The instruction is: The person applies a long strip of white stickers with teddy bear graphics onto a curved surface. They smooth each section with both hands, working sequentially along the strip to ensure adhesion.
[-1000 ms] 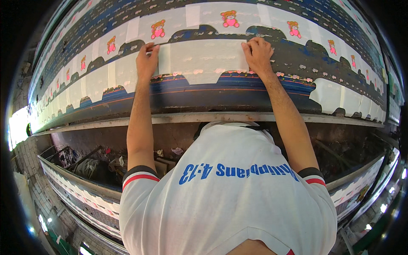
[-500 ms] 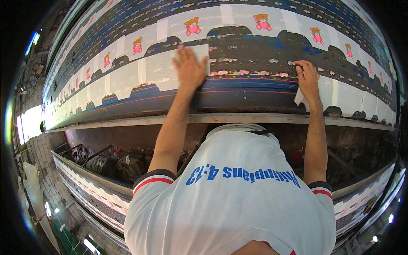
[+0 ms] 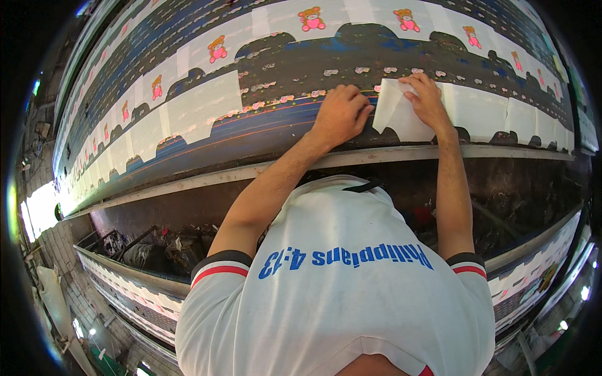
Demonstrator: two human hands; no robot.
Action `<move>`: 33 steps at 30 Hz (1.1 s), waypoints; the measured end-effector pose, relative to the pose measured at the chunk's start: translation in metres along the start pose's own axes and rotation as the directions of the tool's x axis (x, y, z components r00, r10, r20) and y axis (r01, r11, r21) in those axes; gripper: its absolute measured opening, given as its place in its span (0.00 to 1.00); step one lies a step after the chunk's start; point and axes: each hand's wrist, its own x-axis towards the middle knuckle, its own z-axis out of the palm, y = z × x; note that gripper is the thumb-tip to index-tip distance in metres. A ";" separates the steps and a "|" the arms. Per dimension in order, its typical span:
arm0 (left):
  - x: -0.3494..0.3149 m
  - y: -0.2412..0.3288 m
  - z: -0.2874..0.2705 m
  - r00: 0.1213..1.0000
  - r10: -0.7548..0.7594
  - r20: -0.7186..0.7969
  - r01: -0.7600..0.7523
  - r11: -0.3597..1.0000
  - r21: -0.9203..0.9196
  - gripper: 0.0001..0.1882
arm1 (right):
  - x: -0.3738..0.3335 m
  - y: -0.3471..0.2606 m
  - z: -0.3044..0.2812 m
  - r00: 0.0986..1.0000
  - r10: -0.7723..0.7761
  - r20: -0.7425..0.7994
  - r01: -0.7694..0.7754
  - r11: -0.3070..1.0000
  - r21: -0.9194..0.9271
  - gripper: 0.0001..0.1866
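My right hand (image 3: 428, 103) is on a white panel (image 3: 401, 122) with a notched lower edge, its fingers closed at the panel's top edge. The panel's left part stands slightly lifted and creased. To its left, my left hand (image 3: 338, 116) is over the dark tabletop, fingers curled and nothing visible in them; the fingertips are partly hidden. Beyond both hands runs a row of white panels printed with pink and brown teddy bears (image 3: 311, 19). Farther left in the near row lies a plain white panel (image 3: 219, 100).
The long dark printing table (image 3: 295, 116) has a raised metal rail (image 3: 251, 174) along its near edge. More white panels (image 3: 480, 111) continue to the right. Below the rail is a dark recess with scraps (image 3: 188, 244). Another table with printed panels (image 3: 135, 291) stands behind me.
My left hand has left the plain panel and moved right, its fingers now curled. My right hand has shifted left with the white panel's edge. The view has moved rightward along the table.
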 end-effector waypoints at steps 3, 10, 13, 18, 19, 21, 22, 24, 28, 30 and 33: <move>0.018 0.018 0.031 0.997 0.067 0.023 -0.066 0.997 -0.040 0.14 | 0.003 -0.001 -0.003 1.000 -0.013 -0.020 0.013 1.000 -0.013 0.21; 0.030 0.013 0.064 0.988 -0.104 0.118 0.084 0.983 0.164 0.16 | 0.000 -0.001 -0.015 1.000 0.014 0.013 -0.013 0.999 -0.053 0.24; 0.023 0.012 0.046 0.974 -0.219 0.067 0.222 0.974 -0.038 0.13 | -0.006 0.002 -0.020 0.999 0.038 0.016 -0.037 0.997 -0.067 0.25; -0.001 0.010 -0.004 0.906 -0.404 -0.121 0.368 0.898 -0.242 0.11 | 0.000 0.003 -0.014 0.999 -0.002 0.033 0.004 0.997 -0.072 0.20; -0.009 0.004 -0.011 0.891 -0.417 -0.181 0.371 0.897 -0.240 0.11 | 0.002 0.004 -0.013 0.999 -0.021 0.041 0.025 0.994 -0.111 0.18; -0.026 -0.012 -0.030 0.851 -0.434 -0.295 0.375 0.897 -0.236 0.11 | 0.016 0.004 -0.004 0.994 -0.104 0.037 0.106 0.992 -0.063 0.12; -0.034 -0.020 -0.046 0.809 -0.497 -0.312 0.444 0.866 -0.229 0.12 | 0.021 -0.002 0.001 0.992 -0.122 0.019 0.123 0.992 -0.042 0.10; -0.043 -0.033 -0.079 0.745 -0.536 -0.398 0.517 0.840 -0.163 0.11 | 0.028 -0.012 0.009 0.989 -0.146 -0.027 0.145 0.989 -0.009 0.09; -0.085 -0.100 -0.132 0.614 -0.650 -0.447 0.653 0.737 -0.175 0.13 | 0.051 -0.038 0.046 0.974 -0.201 -0.108 0.204 0.979 0.024 0.08; -0.101 -0.126 -0.149 0.571 -0.669 -0.475 0.668 0.716 -0.204 0.14 | 0.066 -0.059 0.060 0.964 -0.226 -0.142 0.232 0.972 0.032 0.08; -0.113 -0.158 -0.168 0.522 -0.724 -0.451 0.712 0.661 -0.239 0.16 | 0.088 -0.083 0.078 0.965 -0.191 -0.180 0.196 0.981 0.008 0.10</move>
